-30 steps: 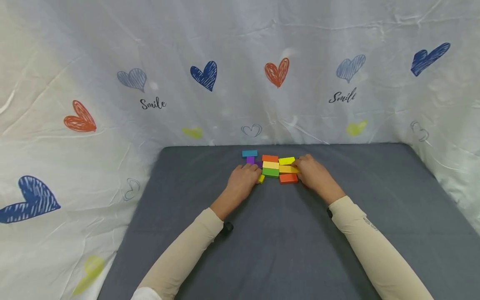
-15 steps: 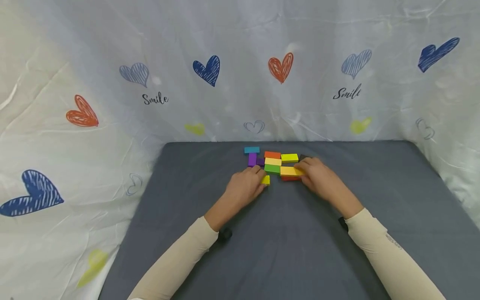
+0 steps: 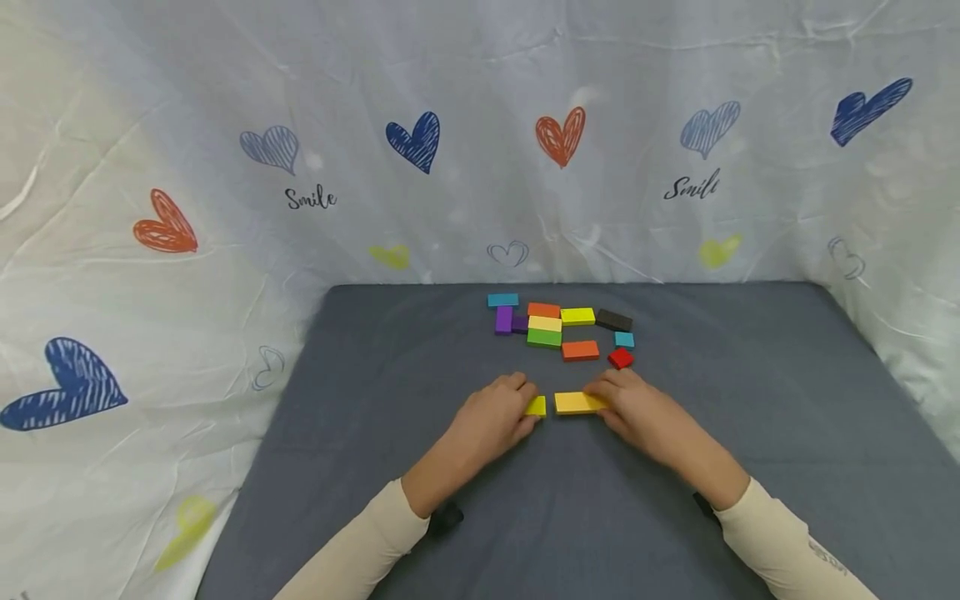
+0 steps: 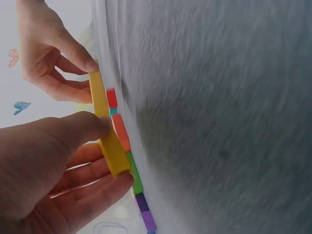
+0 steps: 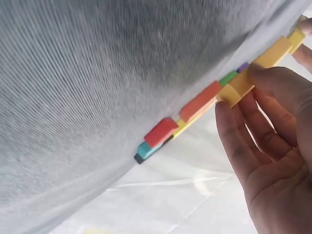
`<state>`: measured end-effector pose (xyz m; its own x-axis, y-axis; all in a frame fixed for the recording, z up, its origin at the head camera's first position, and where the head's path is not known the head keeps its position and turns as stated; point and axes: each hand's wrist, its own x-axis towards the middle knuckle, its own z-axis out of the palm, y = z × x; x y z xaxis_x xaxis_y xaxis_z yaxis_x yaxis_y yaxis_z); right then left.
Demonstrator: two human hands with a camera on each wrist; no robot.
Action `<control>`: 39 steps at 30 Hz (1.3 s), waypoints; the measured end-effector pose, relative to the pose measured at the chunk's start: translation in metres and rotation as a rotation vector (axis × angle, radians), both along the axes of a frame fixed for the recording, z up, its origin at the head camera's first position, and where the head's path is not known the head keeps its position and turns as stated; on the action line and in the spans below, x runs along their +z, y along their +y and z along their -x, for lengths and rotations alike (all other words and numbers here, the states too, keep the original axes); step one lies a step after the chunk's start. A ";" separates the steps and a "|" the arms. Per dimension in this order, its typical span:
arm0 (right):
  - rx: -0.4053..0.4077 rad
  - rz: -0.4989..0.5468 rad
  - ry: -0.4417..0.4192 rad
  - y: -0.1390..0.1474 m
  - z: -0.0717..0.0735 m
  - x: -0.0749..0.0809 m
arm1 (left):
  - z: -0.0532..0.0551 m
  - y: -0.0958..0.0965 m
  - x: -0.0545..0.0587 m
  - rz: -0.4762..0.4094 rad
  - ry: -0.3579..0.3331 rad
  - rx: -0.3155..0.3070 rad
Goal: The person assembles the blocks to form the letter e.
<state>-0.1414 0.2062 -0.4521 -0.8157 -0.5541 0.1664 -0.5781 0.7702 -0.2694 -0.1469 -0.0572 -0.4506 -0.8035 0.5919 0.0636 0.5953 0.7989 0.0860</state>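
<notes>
My left hand (image 3: 487,421) pinches a yellow wooden block (image 3: 536,406) between thumb and fingers, and part of that block is hidden under the hand. Opposite it, my right hand (image 3: 647,418) grips the right end of a longer amber-yellow block (image 3: 576,403). In the head view the two blocks point end to end with a narrow gap. The right wrist view has the thumb on one face of the amber block (image 5: 273,52) and a fingertip at its end. In the left wrist view the yellow block (image 4: 115,157) sits between thumb and fingers.
Beyond the hands on the grey cloth (image 3: 420,350) lie an orange block (image 3: 581,351), a red block (image 3: 620,358), a small teal block (image 3: 624,340) and a black block (image 3: 614,320). Green (image 3: 543,338), purple (image 3: 504,321) and blue (image 3: 502,300) blocks are farther left, before a white curtain.
Both hands have come away from the block group toward the person, carrying the yellow and amber blocks. The red, teal and black blocks on the right are now uncovered.
</notes>
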 end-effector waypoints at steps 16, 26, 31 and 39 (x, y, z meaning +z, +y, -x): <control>-0.005 -0.005 -0.019 -0.001 -0.019 -0.015 | -0.012 0.008 -0.015 0.036 -0.014 0.022; -0.009 0.011 0.011 -0.004 -0.019 -0.016 | -0.010 0.010 -0.015 0.008 -0.003 0.031; -0.004 0.004 0.012 -0.004 -0.019 -0.017 | -0.010 0.012 -0.015 0.003 -0.005 0.025; -0.005 0.005 0.014 -0.004 -0.019 -0.019 | -0.011 0.014 -0.017 -0.002 -0.008 0.016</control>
<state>-0.1219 0.2026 -0.4706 -0.8159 -0.5494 0.1801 -0.5781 0.7716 -0.2653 -0.1358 -0.0431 -0.4678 -0.8136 0.5785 0.0577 0.5814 0.8084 0.0923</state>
